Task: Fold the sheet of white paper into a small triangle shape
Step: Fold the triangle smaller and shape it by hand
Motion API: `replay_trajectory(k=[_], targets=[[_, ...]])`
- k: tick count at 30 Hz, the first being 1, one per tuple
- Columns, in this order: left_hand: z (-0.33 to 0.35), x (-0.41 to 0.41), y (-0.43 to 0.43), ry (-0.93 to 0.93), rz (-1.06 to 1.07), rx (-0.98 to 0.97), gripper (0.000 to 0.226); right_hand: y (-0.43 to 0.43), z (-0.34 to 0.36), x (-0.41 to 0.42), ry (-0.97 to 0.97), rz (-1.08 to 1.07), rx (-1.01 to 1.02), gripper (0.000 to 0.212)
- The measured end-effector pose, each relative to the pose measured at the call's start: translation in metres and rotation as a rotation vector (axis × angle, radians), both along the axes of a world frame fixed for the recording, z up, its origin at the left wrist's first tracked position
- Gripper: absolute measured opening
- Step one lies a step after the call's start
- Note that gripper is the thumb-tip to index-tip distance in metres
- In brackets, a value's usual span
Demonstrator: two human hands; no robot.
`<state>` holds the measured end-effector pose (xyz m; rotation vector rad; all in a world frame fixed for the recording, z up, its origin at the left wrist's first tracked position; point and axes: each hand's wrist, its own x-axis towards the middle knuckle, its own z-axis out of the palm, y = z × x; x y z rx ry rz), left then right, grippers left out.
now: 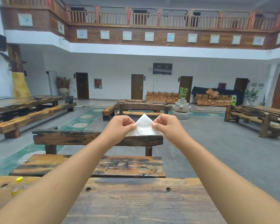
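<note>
The white paper (144,127) is held up in the air at arm's length, in a triangle shape with its point upward. My left hand (120,126) pinches its left edge between thumb and fingers. My right hand (166,125) pinches its right edge the same way. Both arms stretch forward over the wooden table (136,201). The lower corners of the paper are partly hidden behind my fingers.
A wooden bench (90,165) with a backrest (87,138) stands just beyond the table. A clear bottle with a yellow cap (19,185) lies on the table at the left. More wooden tables and benches fill the hall to the left, right and ahead.
</note>
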<state>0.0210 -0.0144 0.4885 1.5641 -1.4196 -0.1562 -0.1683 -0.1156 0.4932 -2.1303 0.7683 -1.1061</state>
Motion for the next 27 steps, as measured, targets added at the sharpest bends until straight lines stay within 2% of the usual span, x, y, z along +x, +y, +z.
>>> replay_trajectory(k=[18,27], targets=[[-0.01,0.003,-0.002,0.011,-0.008,0.018,0.009,-0.005,-0.014,0.004,-0.007,0.012,0.027,0.01],[-0.044,-0.03,-0.032,0.06,-0.085,0.091,0.014,-0.021,-0.047,-0.037,-0.019,-0.028,0.118,0.011]])
